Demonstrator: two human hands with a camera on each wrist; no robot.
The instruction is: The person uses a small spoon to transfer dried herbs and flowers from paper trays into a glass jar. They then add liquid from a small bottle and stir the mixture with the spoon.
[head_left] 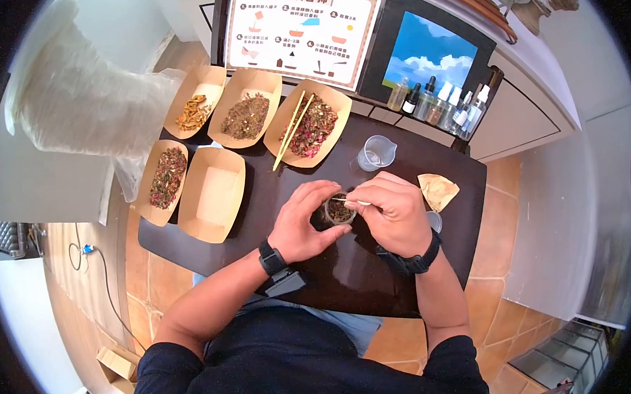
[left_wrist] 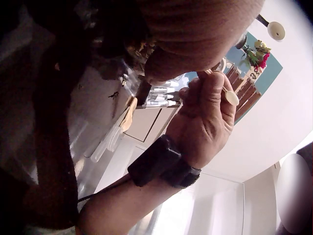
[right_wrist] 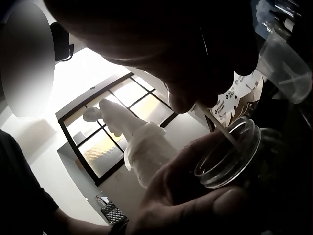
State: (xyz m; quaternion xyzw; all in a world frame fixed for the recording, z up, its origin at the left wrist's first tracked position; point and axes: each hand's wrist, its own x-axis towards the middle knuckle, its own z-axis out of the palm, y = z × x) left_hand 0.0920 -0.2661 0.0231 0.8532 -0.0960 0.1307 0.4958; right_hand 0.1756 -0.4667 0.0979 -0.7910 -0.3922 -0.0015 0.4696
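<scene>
My left hand point(head_left: 297, 226) holds a small clear jar point(right_wrist: 229, 164) on the dark table, with its thumb on the near side and its fingers round the far side. Dark dried plant bits point(head_left: 341, 211) lie inside the jar. Over the mouth, my right hand point(head_left: 395, 214) pinches a small pale spoon point(left_wrist: 232, 98) between thumb and fingers. The spoon's round bowl sticks out behind the fingers, and its thin handle point(right_wrist: 218, 125) points down into the jar. Just beyond the jar stands a clear plastic beaker point(head_left: 378, 153).
Paper trays stand at the left, several with dried plants; one tray point(head_left: 211, 194) is bare. Yellow chopsticks point(head_left: 293, 130) lie across the flower tray point(head_left: 339, 97). Brown paper point(head_left: 438, 191) and a clear round lid point(head_left: 435, 221) sit right. Small bottles point(head_left: 438, 107) line the back.
</scene>
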